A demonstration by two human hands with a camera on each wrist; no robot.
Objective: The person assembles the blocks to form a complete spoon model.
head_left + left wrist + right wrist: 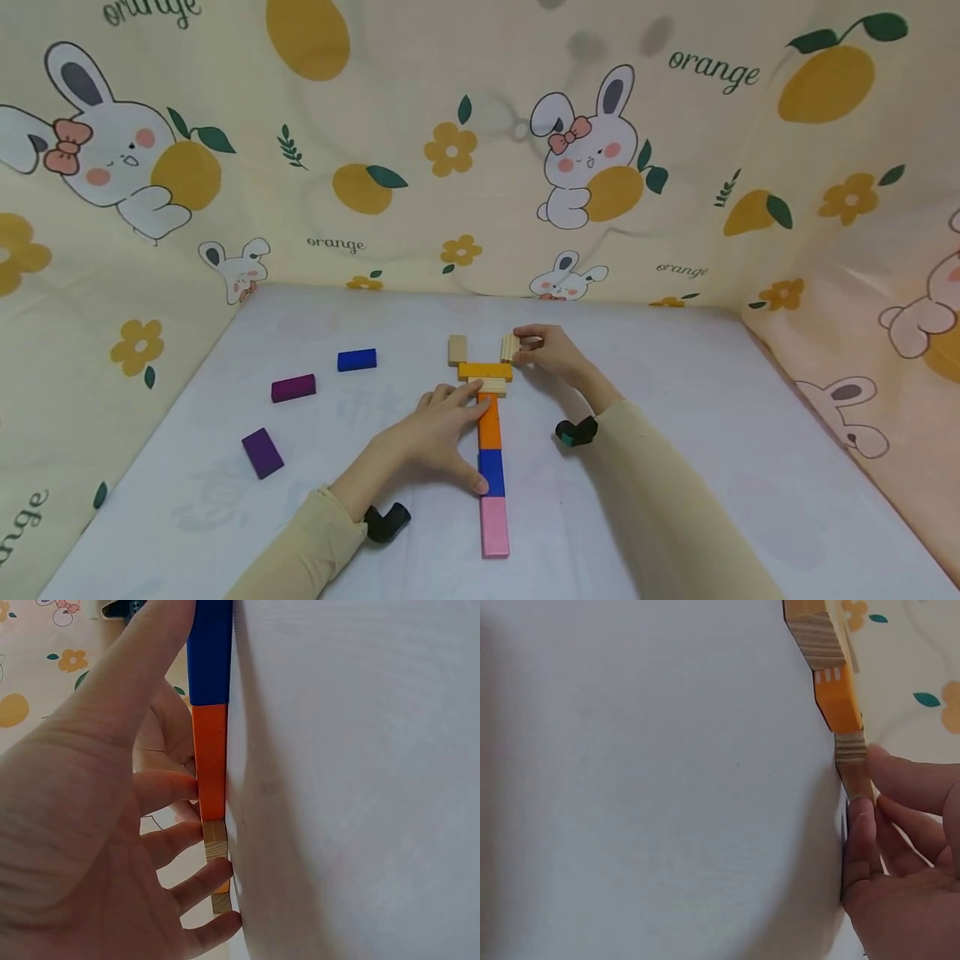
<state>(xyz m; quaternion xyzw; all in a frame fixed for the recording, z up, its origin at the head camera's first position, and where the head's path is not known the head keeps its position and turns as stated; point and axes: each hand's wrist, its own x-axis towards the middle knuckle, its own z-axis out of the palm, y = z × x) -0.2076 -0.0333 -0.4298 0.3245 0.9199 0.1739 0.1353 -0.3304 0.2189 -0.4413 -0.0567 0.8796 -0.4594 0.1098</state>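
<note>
Count: three wooden blocks [457, 350], two blue blocks [492, 472], two orange blocks [491, 429], one pink block [495, 527], one magenta block [293, 388], one purple block [262, 453]. Seven form a forked column on white table [750, 433]; three lie apart, left. Right hand [552, 352] pinches right-hand wooden block; left hand [437, 432], fingers spread, partly covers column, fingertip contact unclear. Patterned cloth [390, 108] behind

A cream cloth [408, 83] walled the white tabletop [615, 350] on 3 sides, its right panel [930, 408] looking pinker. Printed rabbits [592, 154], yellow fruit [828, 83], flowers [137, 348] and "orange" lettering [715, 71] decorated it. The light was soft, with faint blurred shadows [657, 37] high on the back panel [420, 200].
</note>
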